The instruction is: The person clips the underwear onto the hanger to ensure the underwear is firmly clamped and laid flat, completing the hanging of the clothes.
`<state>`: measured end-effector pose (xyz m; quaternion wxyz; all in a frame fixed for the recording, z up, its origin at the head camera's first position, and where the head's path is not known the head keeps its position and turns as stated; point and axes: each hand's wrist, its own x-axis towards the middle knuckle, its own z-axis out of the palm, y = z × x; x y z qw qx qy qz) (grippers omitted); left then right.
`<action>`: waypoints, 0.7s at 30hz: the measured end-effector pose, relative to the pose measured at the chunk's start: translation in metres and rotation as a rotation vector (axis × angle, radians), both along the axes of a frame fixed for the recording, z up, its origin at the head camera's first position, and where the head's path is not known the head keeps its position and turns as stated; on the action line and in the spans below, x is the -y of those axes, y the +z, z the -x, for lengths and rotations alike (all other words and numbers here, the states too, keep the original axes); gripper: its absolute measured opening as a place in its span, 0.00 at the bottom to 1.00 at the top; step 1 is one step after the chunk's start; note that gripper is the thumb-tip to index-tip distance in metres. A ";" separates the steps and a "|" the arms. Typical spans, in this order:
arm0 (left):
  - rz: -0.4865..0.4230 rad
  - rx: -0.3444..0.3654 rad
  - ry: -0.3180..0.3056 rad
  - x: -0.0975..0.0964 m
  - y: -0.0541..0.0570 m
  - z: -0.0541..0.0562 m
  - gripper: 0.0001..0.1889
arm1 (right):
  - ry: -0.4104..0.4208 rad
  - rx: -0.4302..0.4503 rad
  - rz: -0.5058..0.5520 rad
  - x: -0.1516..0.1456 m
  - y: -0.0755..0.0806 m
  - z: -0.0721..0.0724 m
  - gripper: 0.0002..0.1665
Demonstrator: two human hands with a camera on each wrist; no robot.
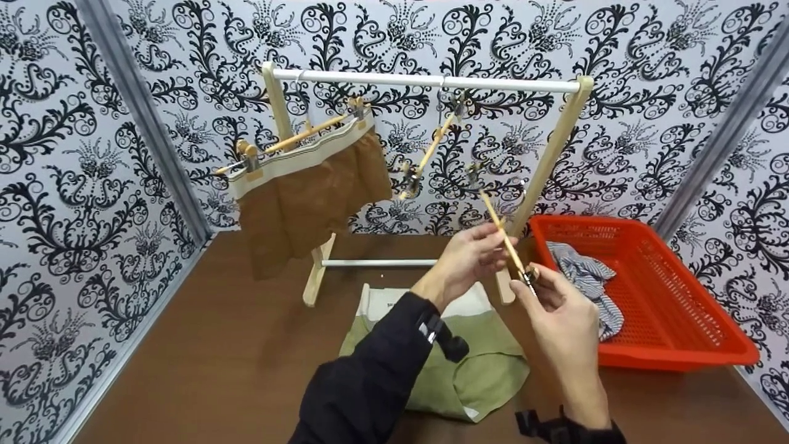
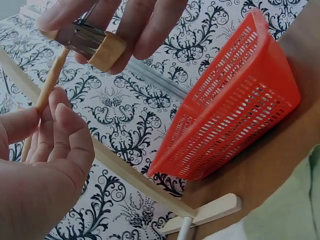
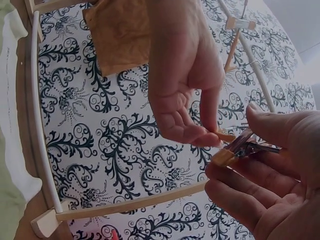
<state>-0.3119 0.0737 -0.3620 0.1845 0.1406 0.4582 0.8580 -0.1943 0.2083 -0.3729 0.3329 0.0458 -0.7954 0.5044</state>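
here's the hanger [image 1: 511, 248], one o'clock of the green garment [image 1: 478, 376], left hand [image 1: 466, 259] pinching its rod [image 1: 491, 208], right hand [image 1: 564, 311] its near clip [image 1: 528, 275]; should those grips tug unevenly, the clip could slip along the rod.

White walls [image 1: 394, 37] covered in black floral scrollwork stand beyond the left hand [image 1: 467, 259] and to either side of it, with grey strips [image 1: 142, 111] running up the corners; a brown tabletop [image 1: 246, 357] spreads below it, and a pale, bright patch [image 3: 302, 30] shows above the right hand [image 3: 275, 185] in the right wrist view
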 end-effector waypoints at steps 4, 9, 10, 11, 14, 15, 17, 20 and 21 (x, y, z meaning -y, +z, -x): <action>-0.055 0.031 0.032 0.010 -0.013 -0.002 0.14 | -0.027 0.024 -0.037 0.000 -0.006 0.004 0.22; -0.080 0.072 0.107 0.022 -0.028 -0.005 0.10 | -0.052 0.032 -0.088 0.005 -0.015 0.011 0.24; -0.087 0.074 0.120 0.024 -0.030 -0.006 0.09 | -0.043 0.031 -0.084 0.007 -0.017 0.013 0.25; -0.100 0.079 0.133 0.026 -0.033 -0.007 0.09 | -0.037 0.034 -0.078 0.008 -0.019 0.015 0.25; -0.139 0.090 0.155 0.030 -0.041 -0.012 0.09 | -0.021 0.039 -0.050 0.011 -0.024 0.021 0.22; -0.150 0.096 0.163 0.032 -0.043 -0.014 0.10 | -0.011 0.042 -0.038 0.012 -0.026 0.023 0.21; -0.160 0.101 0.176 0.035 -0.047 -0.017 0.10 | 0.005 0.055 -0.016 0.012 -0.029 0.026 0.18; -0.165 0.095 0.192 0.040 -0.052 -0.021 0.10 | 0.071 0.087 0.047 0.011 -0.031 0.029 0.15; -0.164 0.090 0.193 0.042 -0.054 -0.022 0.11 | 0.109 0.099 0.083 0.011 -0.032 0.031 0.15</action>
